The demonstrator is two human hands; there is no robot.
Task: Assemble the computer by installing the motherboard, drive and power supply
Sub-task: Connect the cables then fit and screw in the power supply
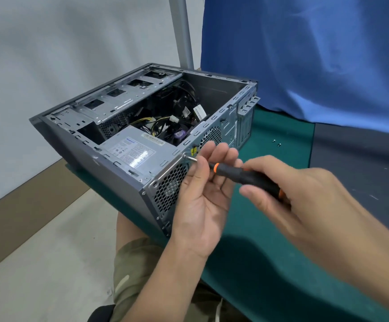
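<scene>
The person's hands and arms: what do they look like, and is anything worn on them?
Both are bare. The left hand and the right hand wear no gloves, and no ring shows on the visible fingers. The left forearm and the right forearm are uncovered; no sleeve, watch or bracelet is in view.

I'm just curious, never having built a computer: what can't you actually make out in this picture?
Head view:
Screwdriver shaft: partly hidden by fingers of the left hand.
Motherboard: cables cover the case floor.
Power supply label: print too blurred to read.
Two screws on the mat: too small to identify.
</scene>
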